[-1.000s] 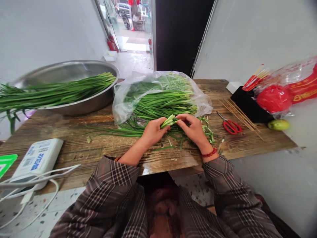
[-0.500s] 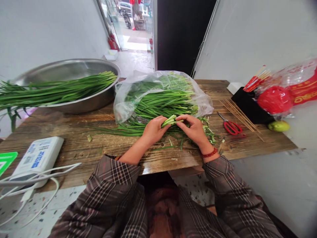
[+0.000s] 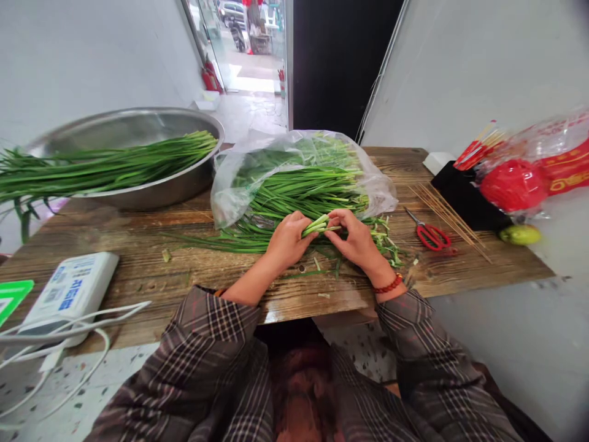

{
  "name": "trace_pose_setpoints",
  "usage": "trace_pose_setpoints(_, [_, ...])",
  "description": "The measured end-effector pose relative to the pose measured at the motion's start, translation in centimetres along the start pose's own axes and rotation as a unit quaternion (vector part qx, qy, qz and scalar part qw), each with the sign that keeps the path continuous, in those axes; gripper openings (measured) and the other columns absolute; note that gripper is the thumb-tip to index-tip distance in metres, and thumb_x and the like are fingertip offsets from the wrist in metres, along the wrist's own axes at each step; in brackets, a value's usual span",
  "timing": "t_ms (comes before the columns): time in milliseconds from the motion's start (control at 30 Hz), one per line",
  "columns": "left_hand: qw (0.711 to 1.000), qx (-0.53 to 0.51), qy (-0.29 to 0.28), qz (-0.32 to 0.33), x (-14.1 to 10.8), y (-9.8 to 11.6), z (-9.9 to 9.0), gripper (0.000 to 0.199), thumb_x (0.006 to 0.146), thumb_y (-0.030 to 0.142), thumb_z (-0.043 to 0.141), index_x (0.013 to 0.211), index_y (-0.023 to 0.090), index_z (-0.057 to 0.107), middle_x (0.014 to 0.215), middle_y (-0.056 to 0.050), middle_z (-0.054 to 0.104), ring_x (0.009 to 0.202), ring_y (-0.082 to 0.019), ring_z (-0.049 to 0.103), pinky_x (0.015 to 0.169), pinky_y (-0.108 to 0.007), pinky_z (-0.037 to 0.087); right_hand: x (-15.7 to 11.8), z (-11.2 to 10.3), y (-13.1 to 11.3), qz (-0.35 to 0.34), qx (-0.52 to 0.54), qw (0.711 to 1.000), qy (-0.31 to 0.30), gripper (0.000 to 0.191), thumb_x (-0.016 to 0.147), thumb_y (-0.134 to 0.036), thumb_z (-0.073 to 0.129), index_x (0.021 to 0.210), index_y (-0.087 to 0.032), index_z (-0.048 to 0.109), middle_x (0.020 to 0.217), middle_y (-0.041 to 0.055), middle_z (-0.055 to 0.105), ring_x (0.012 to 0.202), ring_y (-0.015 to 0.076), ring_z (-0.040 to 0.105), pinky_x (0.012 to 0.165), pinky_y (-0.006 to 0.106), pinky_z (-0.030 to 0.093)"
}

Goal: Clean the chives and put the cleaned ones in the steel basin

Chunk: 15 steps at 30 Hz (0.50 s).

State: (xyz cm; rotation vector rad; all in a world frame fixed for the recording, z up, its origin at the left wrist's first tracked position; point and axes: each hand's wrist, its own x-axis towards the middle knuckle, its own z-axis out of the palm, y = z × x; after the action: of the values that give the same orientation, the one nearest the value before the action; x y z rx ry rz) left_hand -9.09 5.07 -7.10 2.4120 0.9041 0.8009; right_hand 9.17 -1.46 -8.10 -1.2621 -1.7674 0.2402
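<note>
My left hand (image 3: 288, 239) is closed around a small bunch of garlic chives (image 3: 316, 225), whose pale stem ends stick out to the right. With thumb and fingers, my right hand (image 3: 353, 238) pinches at the stem ends of the same bunch. Just beyond both hands, a clear plastic bag (image 3: 232, 196) lies open over a thick pile of chives (image 3: 304, 191). Loose leaves and trimmed bits (image 3: 386, 242) lie on the wooden table (image 3: 184, 285) around my hands.
At the left, a steel basin (image 3: 184, 190) holds long chives hanging over its rim. A white box (image 3: 76, 291) with cables sits front left. To the right are red-handled scissors (image 3: 432, 237), thin wooden sticks (image 3: 448, 215), a black holder (image 3: 473, 202) and a yellow-green fruit (image 3: 519, 234).
My right hand has shifted slightly left and its fingers have bent more at the stem ends. The left hand keeps its hold on the chives, almost unmoved.
</note>
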Motion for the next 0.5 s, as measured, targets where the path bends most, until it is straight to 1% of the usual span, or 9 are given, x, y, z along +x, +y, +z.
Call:
trace_pose_setpoints(100, [1.000,0.004,-0.003,0.004,0.0,-0.1,0.0,0.025,0.087,0.023,0.060,0.066,0.018,0.050,0.075,-0.001,0.050,0.077,-0.017,0.049,0.071,-0.030,0.038,0.0,0.0,0.4,-0.015,-0.041,0.999,0.007,0.030,0.084,-0.016,0.057,0.112,-0.023,0.052,0.092,0.0046,0.065,0.087,0.0195,0.064,0.081,0.035,0.052])
trace_pose_setpoints(200, [1.000,0.001,0.006,0.006,0.0,-0.2,-0.3,0.024,0.090,0.025,0.057,0.067,0.018,0.052,0.074,-0.001,0.050,0.075,-0.017,0.049,0.071,-0.029,0.038,0.1,-0.5,0.8,0.009,-0.090,0.995,0.047,0.024,0.085,-0.016,0.054,0.108,-0.022,0.055,0.089,0.0052,0.064,0.081,0.0194,0.062,0.076,0.034,0.050])
trace_pose_setpoints(267, [1.000,-0.006,0.008,-0.001,0.0,-0.4,-0.5,0.023,0.091,0.026,0.055,0.069,0.017,0.054,0.074,-0.001,0.051,0.074,-0.016,0.049,0.070,-0.029,0.038,0.1,-0.9,0.9,0.020,-0.093,0.993,0.065,0.016,0.086,-0.018,0.054,0.102,-0.021,0.058,0.086,0.0043,0.065,0.075,0.0179,0.060,0.072,0.033,0.049])
trace_pose_setpoints(333, [1.000,-0.019,0.001,-0.010,-0.1,-0.5,-0.5,0.021,0.091,0.027,0.054,0.072,0.017,0.056,0.074,-0.001,0.052,0.073,-0.015,0.050,0.069,-0.028,0.039,0.1,-1.3,0.6,0.001,-0.073,0.996,0.049,0.006,0.087,-0.022,0.057,0.091,-0.021,0.061,0.081,0.0030,0.066,0.071,0.0166,0.060,0.069,0.031,0.048])
trace_pose_setpoints(367, [1.000,-0.026,-0.001,-0.015,-0.1,-0.5,-0.5,0.021,0.092,0.027,0.054,0.074,0.017,0.057,0.075,-0.001,0.053,0.073,-0.015,0.050,0.069,-0.027,0.039,0.1,-1.4,0.4,-0.013,-0.063,0.997,0.035,0.006,0.087,-0.025,0.059,0.085,-0.021,0.062,0.078,0.0023,0.066,0.070,0.0163,0.059,0.069,0.032,0.048])
trace_pose_setpoints(400, [0.999,-0.030,0.001,-0.020,-0.1,-0.5,-0.5,0.021,0.092,0.027,0.053,0.075,0.017,0.057,0.075,-0.001,0.053,0.073,-0.015,0.051,0.068,-0.027,0.039,0.1,-1.5,0.1,-0.027,-0.056,0.998,0.022,0.010,0.087,-0.029,0.062,0.080,-0.021,0.063,0.076,0.0021,0.066,0.070,0.0166,0.060,0.070,0.032,0.047])
trace_pose_setpoints(433, [0.999,-0.032,0.007,-0.024,-0.2,-0.5,-0.5,0.021,0.092,0.028,0.053,0.075,0.017,0.058,0.075,-0.001,0.053,0.072,-0.015,0.051,0.068,-0.026,0.039,0.2,-1.5,-0.1,-0.035,-0.050,0.998,0.015,0.013,0.086,-0.032,0.064,0.078,-0.021,0.063,0.076,0.0023,0.067,0.073,0.0175,0.060,0.072,0.033,0.048])
trace_pose_setpoints(500, [0.999,-0.028,0.018,-0.028,-0.2,-0.5,-0.5,0.022,0.092,0.029,0.052,0.075,0.017,0.058,0.075,0.000,0.052,0.072,-0.014,0.050,0.068,-0.026,0.038,0.3,-1.6,-0.4,-0.035,-0.039,0.999,0.015,0.015,0.083,-0.036,0.069,0.083,-0.021,0.065,0.082,0.0036,0.069,0.080,0.0193,0.062,0.078,0.035,0.048])
